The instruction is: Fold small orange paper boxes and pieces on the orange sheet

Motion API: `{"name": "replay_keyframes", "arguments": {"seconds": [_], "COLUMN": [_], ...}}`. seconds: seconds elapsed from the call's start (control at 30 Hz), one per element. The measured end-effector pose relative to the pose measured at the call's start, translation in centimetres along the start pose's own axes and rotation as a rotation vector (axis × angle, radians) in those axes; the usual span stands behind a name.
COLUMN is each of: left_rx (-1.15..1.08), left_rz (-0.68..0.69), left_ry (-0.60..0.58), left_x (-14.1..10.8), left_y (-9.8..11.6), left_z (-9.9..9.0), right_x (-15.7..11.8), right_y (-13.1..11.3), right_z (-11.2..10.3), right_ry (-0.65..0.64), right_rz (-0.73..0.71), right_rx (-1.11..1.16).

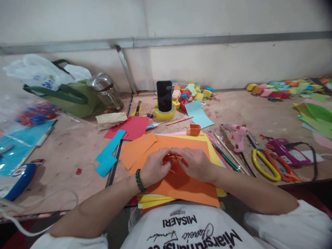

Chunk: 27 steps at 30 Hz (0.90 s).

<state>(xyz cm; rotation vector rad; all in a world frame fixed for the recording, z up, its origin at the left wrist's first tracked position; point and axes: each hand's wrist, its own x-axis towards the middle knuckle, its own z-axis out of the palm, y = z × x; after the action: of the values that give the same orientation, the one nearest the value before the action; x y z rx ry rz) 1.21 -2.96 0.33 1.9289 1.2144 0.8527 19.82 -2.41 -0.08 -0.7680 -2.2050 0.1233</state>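
Observation:
My left hand (157,166), with a green bead bracelet (140,180) on its wrist, is closed around one side of a small folded piece of orange paper (174,162). My right hand (194,163) grips the other side, fingertips meeting the left ones at the top. Much of the folded piece is hidden by the fingers. Both hands are above a stack of coloured paper with an orange sheet (192,192) on top. Just beyond them stands a small orange paper box (195,129). Loose orange paper (138,148) lies to the left.
A phone (164,96) leans upright in a yellow tape roll (165,113). Folded paper boxes (190,93) are piled behind. At right lie a pink glue gun (237,136), scissors (266,166) and pencils (227,157). Blue paper strips (110,152), a glass jar (107,93) and a green bag (77,97) are left.

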Motion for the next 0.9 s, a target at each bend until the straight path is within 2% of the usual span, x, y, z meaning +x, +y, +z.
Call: {"name": "replay_keyframes", "arguments": {"seconds": [0.17, 0.27, 0.37, 0.5, 0.63, 0.9], "left_rx": [-0.398, -0.526, -0.564, -0.567, -0.537, -0.475], "left_rz": [-0.255, -0.361, -0.412, -0.421, -0.403, -0.341], "left_ry": [-0.138, -0.227, -0.269, -0.276, -0.264, -0.201], "left_x": [1.0, 1.4, 1.5, 1.5, 1.4, 1.3], "left_y": [0.1, 0.3, 0.6, 0.6, 0.4, 0.0], "left_z": [-0.9, -1.3, -1.5, -1.6, -1.4, -0.9], "right_x": [0.6, 1.1, 1.5, 1.7, 1.9, 2.0], "right_y": [0.8, 1.2, 1.3, 1.1, 0.8, 1.1], "right_z": [-0.3, -0.6, -0.7, -0.8, -1.1, -1.2], "right_ry": [0.032, -0.014, -0.072, -0.102, -0.134, -0.307], "right_rz": [0.430, 0.572, 0.679, 0.741, 0.749, 0.756], "right_rx": [0.379, 0.541, 0.691, 0.774, 0.756, 0.663]}}
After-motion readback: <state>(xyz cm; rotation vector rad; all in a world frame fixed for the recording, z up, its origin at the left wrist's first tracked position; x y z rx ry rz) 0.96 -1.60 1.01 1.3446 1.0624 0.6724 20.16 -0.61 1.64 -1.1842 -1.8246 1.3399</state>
